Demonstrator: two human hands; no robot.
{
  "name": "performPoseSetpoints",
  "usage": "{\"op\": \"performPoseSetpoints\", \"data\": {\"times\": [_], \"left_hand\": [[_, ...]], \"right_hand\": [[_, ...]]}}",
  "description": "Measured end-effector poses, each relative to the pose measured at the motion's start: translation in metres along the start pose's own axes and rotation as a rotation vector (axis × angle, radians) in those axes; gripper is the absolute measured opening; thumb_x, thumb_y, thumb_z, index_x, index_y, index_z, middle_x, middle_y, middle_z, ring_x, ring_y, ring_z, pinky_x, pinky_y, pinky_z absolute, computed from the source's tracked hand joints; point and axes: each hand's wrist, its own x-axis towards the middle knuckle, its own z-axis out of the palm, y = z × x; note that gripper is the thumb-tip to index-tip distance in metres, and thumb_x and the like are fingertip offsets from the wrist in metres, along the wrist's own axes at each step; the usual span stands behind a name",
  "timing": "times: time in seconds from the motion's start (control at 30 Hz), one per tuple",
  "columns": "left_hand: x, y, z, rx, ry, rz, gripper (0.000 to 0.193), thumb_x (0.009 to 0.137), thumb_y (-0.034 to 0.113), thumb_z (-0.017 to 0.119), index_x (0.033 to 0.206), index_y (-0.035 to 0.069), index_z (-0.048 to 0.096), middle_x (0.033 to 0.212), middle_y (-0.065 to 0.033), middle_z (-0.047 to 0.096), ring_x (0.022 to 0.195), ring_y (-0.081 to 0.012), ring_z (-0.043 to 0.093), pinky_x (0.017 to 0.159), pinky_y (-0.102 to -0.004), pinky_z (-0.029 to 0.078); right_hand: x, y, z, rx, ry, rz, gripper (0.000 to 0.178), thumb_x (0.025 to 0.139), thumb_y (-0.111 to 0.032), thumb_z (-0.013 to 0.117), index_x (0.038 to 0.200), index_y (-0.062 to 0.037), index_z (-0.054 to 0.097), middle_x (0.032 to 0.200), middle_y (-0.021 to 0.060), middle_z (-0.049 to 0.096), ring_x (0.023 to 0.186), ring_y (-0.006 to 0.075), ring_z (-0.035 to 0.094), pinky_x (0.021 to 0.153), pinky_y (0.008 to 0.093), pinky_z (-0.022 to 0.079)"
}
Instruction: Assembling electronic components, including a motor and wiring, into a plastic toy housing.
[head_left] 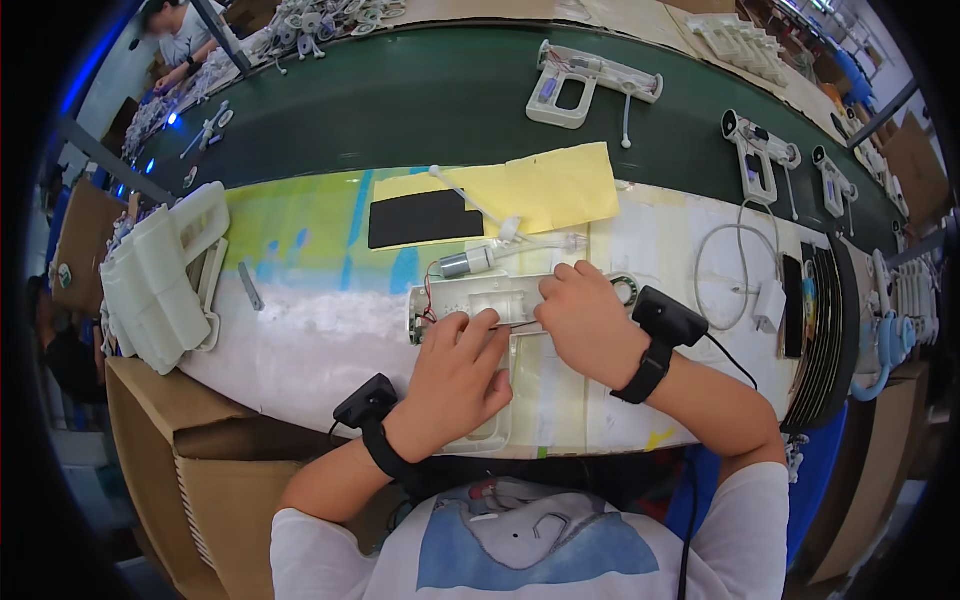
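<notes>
In front of me lies a white gun-shaped plastic housing half [455, 296], open side up, its handle toward my body. My left hand [455, 375] has bent fingers on its near edge. From the right, my right hand [590, 325] curls over the housing, and its fingertips are partly hidden. A thin wire runs between both hands. Red wires [429, 297] lead from the housing's left end to a small silver motor [467, 262] just beyond it. A round green ring part [624, 290] shows at the right end.
Similar partly built units, one a gun-shaped unit [570, 85], lie on the green conveyor [400, 90]. Stacked white shells [155, 280] stand left. A black foam sheet [420, 220] rests on yellow paper [565, 190]. A white charger [769, 306] with cable lies right. Another person [185, 40] works far left.
</notes>
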Motion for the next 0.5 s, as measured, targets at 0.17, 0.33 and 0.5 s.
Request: {"op": "performPoseSetpoints", "data": {"times": [0.17, 0.33, 0.5], "left_hand": [[0.003, 0.0, 0.002, -0.003, 0.01, -0.019, 0.05, 0.068, 0.014, 0.065, 0.116, 0.002, 0.057, 0.123, -0.015, 0.05, 0.107, -0.0378, 0.046, 0.093, -0.0465, 0.042], [-0.002, 0.007, 0.003, 0.014, 0.025, -0.043, 0.052, 0.067, 0.015, 0.066, 0.116, 0.0, 0.057, 0.125, -0.0158, 0.051, 0.106, -0.038, 0.046, 0.092, -0.0481, 0.041], [-0.004, 0.012, 0.016, 0.045, 0.085, -0.058, 0.052, 0.069, 0.018, 0.066, 0.117, -0.001, 0.057, 0.124, -0.0143, 0.05, 0.105, -0.0354, 0.046, 0.09, -0.0455, 0.041]], "right_hand": [[0.053, 0.014, -0.01, 0.369, 0.306, 0.278, 0.017, 0.073, -0.017, 0.069, 0.073, -0.0022, 0.061, 0.073, 0.0143, 0.061, 0.071, 0.0371, 0.062, 0.062, 0.0442, 0.05], [0.093, 0.032, 0.023, 0.238, 0.358, 0.396, 0.019, 0.073, -0.022, 0.071, 0.077, -0.0039, 0.065, 0.077, 0.0173, 0.065, 0.072, 0.0377, 0.064, 0.067, 0.0463, 0.052], [0.042, 0.036, -0.001, 0.665, 0.498, 0.287, 0.016, 0.072, -0.004, 0.068, 0.088, -0.0002, 0.067, 0.081, 0.017, 0.065, 0.075, 0.0356, 0.064, 0.069, 0.0401, 0.052]]}}
